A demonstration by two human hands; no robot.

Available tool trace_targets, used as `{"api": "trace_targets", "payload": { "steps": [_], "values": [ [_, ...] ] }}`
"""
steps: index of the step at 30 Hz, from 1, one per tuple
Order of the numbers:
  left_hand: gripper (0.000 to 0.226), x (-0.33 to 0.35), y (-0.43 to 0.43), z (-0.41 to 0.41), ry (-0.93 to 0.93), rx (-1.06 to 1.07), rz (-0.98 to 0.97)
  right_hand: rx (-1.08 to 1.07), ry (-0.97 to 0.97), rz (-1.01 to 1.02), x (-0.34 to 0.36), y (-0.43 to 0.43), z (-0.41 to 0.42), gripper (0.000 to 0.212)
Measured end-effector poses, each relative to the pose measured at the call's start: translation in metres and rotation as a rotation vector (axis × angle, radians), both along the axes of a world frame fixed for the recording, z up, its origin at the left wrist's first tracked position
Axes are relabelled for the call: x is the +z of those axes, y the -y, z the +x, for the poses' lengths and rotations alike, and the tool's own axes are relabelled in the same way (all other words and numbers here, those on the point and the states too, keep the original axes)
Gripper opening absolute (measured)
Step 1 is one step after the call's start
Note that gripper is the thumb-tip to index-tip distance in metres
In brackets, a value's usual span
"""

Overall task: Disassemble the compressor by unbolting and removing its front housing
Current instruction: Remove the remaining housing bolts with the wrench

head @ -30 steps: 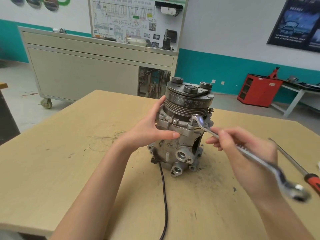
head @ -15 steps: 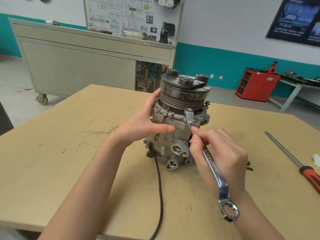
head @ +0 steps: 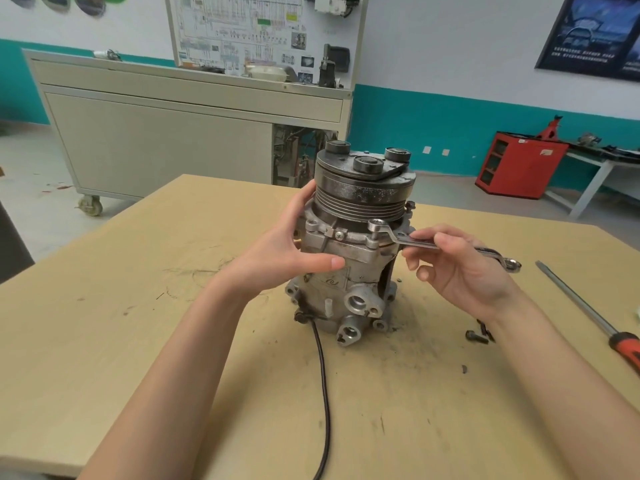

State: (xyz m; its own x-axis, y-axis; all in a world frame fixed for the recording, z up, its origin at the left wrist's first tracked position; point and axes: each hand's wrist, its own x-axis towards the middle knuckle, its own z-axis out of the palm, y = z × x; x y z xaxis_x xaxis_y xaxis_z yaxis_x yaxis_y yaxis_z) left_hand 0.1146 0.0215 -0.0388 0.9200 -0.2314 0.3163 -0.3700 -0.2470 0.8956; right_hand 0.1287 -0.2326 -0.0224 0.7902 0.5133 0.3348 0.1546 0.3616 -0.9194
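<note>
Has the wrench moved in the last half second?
Yes. The wrench keeps its ring end on the compressor bolt, but its handle, held by the right hand, swung from pointing toward the person to pointing right, toward the screwdriver.

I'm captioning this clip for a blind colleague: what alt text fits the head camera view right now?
A person's left hand steadies an upright compressor on a wooden table while the right hand holds a wrench with its ring end set on the front housing just below the pulley. A red-handled screwdriver and a loose dark bolt lie to the right.
</note>
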Motion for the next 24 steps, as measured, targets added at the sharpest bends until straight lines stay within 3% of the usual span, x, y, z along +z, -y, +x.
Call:
{"api": "trace_targets", "payload": {
  "steps": [2, 5, 12, 13, 18, 21, 22, 23, 24],
  "values": [
    [0.113, 0.001, 0.001, 0.0, 0.0, -0.005, -0.006, -0.081, 0.027, 0.04, -0.003, 0.001, -0.004, 0.015],
    [0.112, 0.002, 0.001, -0.002, 0.006, 0.001, 0.006, -0.263, 0.173, 0.028, -0.011, -0.004, -0.021, 0.029],
    [0.112, 0.002, 0.002, -0.002, 0.014, 0.002, 0.018, -0.785, 0.848, -0.246, -0.025, -0.028, -0.066, 0.024],
    [0.112, 0.002, 0.002, -0.002, 0.014, 0.003, 0.018, -0.798, 0.866, -0.24, -0.028, -0.029, -0.066, 0.022],
    [0.113, 0.003, 0.001, -0.002, 0.01, 0.007, 0.023, -0.652, 0.292, 0.044, -0.004, -0.013, -0.05, 0.027],
    [0.114, 0.003, 0.001, -0.002, 0.014, 0.02, 0.03, -0.712, 0.339, 0.071, 0.011, -0.005, -0.056, 0.024],
    [0.114, 0.003, 0.002, -0.002, 0.01, 0.024, 0.031, -0.7, 0.346, 0.015, 0.017, -0.009, -0.06, 0.026],
    [0.115, 0.003, 0.002, -0.003, 0.005, 0.028, 0.031, -0.699, 0.323, -0.08, 0.021, -0.016, -0.065, 0.043],
    [0.115, 0.003, 0.002, -0.003, 0.005, 0.034, 0.035, -0.709, 0.316, -0.223, 0.023, -0.024, -0.07, 0.036]
  ]
}}
